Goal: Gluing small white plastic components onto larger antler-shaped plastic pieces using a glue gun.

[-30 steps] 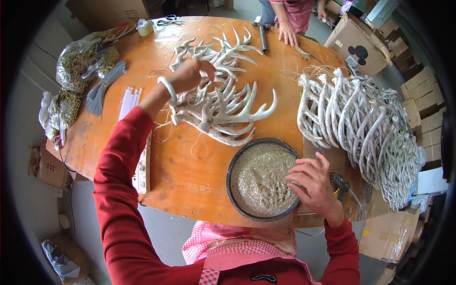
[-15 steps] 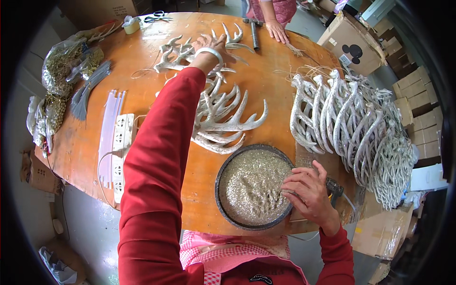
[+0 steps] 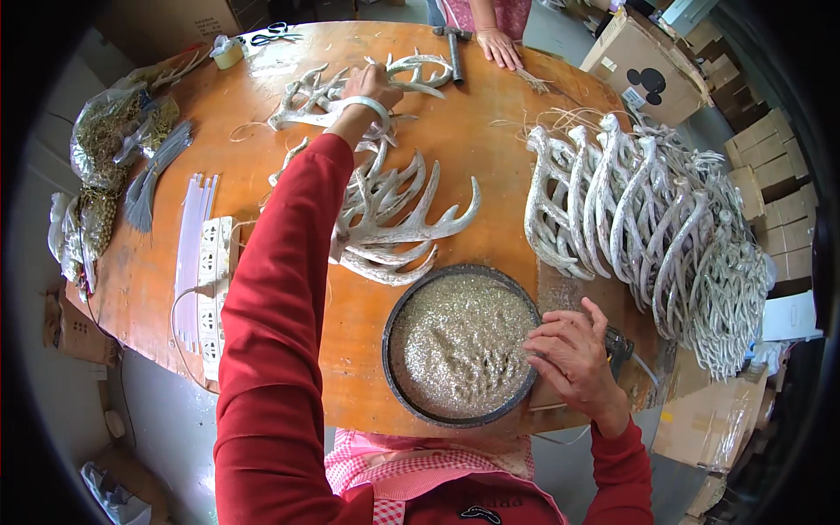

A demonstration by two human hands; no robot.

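A round dark pan (image 3: 398, 398) sits on the near edge of the orange table (image 3: 490, 149), filled almost to its rim with fine silvery-gold glitter (image 3: 455, 346). The right hand (image 3: 573, 350) rests at the pan's right rim, fingers loosely curled and touching the rim, with nothing visibly gripped. Just beyond that hand lies a small dark tool (image 3: 619, 343), partly hidden.

Just past the pan lies a heap of pale, glitter-coated antlers (image 3: 398, 223), their tines fanning toward the right. Farther across the table, a second group of antlers (image 3: 306, 92) lies spread near the far edge. The left hand (image 3: 372, 87) reaches out over the near heap to this far group, the arm in a red sleeve and a pale bangle on the wrist; the fingers are closed down around an antler (image 3: 420, 70) at the right of that group.

To the right, a large stack of finished antlers (image 3: 647, 227) stands packed side by side, well apart from both hands. On the left side lie a white power strip (image 3: 214, 289), white sticks (image 3: 194, 219), a bundle of grey wires (image 3: 149, 179) and plastic bags (image 3: 105, 153) of gold-coloured material. Scissors (image 3: 271, 35) and a tape roll (image 3: 227, 52) lie at the far left edge. Another person's hand (image 3: 500, 45) rests on the far side beside a hammer (image 3: 455, 52). Cardboard boxes (image 3: 643, 66) stand on the floor around.
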